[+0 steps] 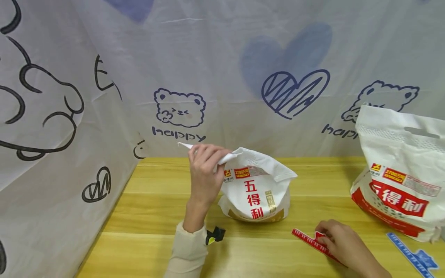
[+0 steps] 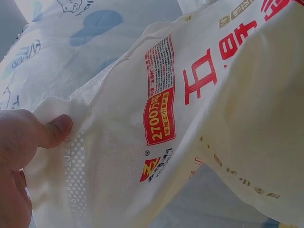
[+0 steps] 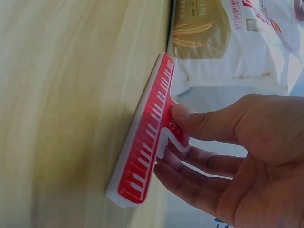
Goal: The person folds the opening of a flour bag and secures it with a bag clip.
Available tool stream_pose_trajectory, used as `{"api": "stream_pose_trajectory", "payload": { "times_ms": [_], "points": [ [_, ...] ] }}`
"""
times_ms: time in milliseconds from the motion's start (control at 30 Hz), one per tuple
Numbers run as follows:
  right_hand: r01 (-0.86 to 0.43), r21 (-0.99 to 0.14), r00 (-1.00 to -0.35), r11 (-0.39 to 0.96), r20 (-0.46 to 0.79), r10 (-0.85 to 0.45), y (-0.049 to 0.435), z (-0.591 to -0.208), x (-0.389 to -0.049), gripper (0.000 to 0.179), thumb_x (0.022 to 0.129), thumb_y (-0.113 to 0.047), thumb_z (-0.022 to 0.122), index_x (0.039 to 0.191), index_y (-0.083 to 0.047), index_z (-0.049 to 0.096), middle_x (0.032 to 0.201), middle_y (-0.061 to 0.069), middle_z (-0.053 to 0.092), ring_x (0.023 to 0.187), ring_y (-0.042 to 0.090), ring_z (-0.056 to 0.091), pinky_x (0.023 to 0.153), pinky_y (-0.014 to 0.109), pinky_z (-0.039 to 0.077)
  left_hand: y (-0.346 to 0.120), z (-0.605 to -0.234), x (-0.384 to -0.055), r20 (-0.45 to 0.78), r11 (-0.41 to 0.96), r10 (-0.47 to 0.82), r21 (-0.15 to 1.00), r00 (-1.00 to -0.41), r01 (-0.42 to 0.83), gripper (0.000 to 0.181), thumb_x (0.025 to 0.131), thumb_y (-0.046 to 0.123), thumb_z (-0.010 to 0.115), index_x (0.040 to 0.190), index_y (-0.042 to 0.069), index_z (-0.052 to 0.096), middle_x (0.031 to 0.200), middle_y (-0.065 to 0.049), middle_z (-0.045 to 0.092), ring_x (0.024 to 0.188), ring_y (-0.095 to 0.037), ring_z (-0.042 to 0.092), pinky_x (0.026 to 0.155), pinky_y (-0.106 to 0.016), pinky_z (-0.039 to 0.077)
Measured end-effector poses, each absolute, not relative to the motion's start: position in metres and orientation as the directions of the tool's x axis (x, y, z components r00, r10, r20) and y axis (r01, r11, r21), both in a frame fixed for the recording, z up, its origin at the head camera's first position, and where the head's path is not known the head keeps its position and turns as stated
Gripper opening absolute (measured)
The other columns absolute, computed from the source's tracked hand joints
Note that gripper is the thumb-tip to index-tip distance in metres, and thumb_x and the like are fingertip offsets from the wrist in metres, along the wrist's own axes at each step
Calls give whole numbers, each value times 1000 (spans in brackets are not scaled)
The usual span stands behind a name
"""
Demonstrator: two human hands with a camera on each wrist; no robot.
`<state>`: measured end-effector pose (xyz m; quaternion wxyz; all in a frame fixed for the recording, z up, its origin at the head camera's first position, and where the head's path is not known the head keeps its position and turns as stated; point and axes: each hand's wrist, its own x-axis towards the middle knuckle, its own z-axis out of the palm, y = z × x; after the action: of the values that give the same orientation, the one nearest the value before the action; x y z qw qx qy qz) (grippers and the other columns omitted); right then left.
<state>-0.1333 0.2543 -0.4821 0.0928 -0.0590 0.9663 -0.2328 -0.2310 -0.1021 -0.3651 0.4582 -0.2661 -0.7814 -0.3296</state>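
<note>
I see the left hand (image 1: 206,170) gripping the top edge of a white bag (image 1: 252,193), red-lettered with a gold-brown base, on the wooden table (image 1: 146,216). Nearby, the right hand (image 1: 342,243) pinches a red clip (image 3: 142,137) patterned with white piano keys.

From here I make out a cream left sleeve (image 1: 187,251); against its cuff (image 1: 194,232) sits a black angular block (image 1: 218,234) with a yellow patch (image 1: 210,241).
</note>
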Motion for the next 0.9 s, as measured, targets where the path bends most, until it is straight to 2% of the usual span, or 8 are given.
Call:
{"api": "stream_pose_trajectory", "payload": {
  "times_ms": [200,333,567,667,900],
  "points": [
    [-119,-452,-979,884,-95,-180,262,-471,-135,21,89,-6,78,110,-6,74,93,-1,65,78,14,56,74,41,59,-102,-366,-230,889,642,112,276,-444,715,24,80,-10,76,95,8,78,95,-5,74,96,-23,62,107,-51,35],
    [-208,-416,-976,885,32,-215,267,-466,-137,23,86,-5,80,108,-2,74,91,0,63,76,13,55,67,35,56,-102,-365,-229,888,638,112,281,-447,717,23,81,-10,76,95,8,78,96,-5,74,96,-23,62,108,-50,35],
    [-320,-394,-942,861,225,-247,274,-451,-144,23,80,-1,84,101,-2,75,91,1,64,74,16,65,62,32,56,-102,-365,-230,892,641,112,272,-438,718,24,80,-10,76,95,8,77,95,-5,74,95,-23,62,107,-52,36],
    [-324,-394,-936,860,265,-231,277,-441,-148,24,78,0,85,98,-4,74,91,3,65,76,21,68,63,36,59,-102,-364,-230,894,635,105,276,-436,721,24,79,-11,75,95,8,78,94,-5,73,94,-23,62,106,-52,36],
    [-258,-449,-956,855,244,-161,283,-414,-157,22,84,-3,82,104,0,74,97,12,69,86,31,68,73,52,60,-102,-365,-231,893,627,110,279,-437,728,24,80,-11,75,94,8,78,93,-5,73,94,-23,62,106,-50,35]
  ]
}}
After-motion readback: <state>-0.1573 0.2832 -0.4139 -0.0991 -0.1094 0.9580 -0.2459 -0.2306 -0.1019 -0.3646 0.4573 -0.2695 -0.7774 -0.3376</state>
